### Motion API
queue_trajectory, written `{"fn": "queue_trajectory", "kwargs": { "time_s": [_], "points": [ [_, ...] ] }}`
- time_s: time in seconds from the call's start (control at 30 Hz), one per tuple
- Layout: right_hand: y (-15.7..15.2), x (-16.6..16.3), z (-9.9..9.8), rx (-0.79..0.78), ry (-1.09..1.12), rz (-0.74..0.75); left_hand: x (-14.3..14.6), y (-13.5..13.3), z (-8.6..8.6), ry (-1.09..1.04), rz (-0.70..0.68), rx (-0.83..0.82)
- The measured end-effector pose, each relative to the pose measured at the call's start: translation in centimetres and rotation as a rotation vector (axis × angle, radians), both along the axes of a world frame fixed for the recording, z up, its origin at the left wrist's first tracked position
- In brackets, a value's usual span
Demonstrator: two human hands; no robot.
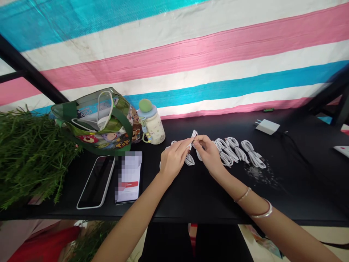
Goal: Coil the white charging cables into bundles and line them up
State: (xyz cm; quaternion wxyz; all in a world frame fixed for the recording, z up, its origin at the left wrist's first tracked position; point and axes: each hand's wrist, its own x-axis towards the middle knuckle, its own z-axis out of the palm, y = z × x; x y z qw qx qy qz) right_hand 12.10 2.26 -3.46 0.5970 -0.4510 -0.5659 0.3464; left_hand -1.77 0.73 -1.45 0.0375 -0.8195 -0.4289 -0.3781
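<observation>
My left hand [174, 157] and my right hand [208, 152] meet over the black table [191, 196], both pinching one coiled white cable [193, 140] between their fingertips. The cable's loops hang down between the hands. Just right of my right hand lie several more bundled white cables [240, 152] in a row on the table.
A white charger plug [268, 126] with a dark cord sits at the back right. A small cream bottle with a green ball lid [150, 122] and a clear cartoon bag [103, 122] stand at the back left. Two phones [96, 181] [128, 178] lie front left. Green foliage [29, 153] fills the left edge.
</observation>
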Motion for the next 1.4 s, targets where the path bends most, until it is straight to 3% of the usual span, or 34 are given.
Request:
{"fn": "queue_trajectory", "kwargs": {
  "time_s": [0.3,0.57,0.83,0.93,1.03,1.13,1.4],
  "points": [
    [-0.5,0.5,1.4,-0.157,0.169,0.144,0.3,-0.1,0.2,-0.075,-0.09,-0.013],
    [-0.4,0.7,1.7,-0.133,0.166,0.13,0.2,-0.1,0.4,-0.169,-0.212,-0.177],
    [-0.4,1.0,1.6,0.023,-0.1,0.137,0.1,0.2,0.4,-0.609,-0.177,-0.511],
    [-0.7,0.8,1.7,0.185,-0.322,0.14,0.1,0.6,0.6,-0.752,-0.091,-0.596],
    [-1.0,0.5,2.0,0.362,-0.581,0.133,0.0,0.7,0.9,-0.749,0.023,-0.625],
    [-1.3,0.4,2.2,0.436,-0.734,0.109,0.1,0.6,1.3,-0.671,0.07,-0.618],
    [-1.3,0.3,2.0,0.472,-0.795,-0.011,0.3,0.7,1.5,-0.665,0.12,-0.572]
  ]
}}
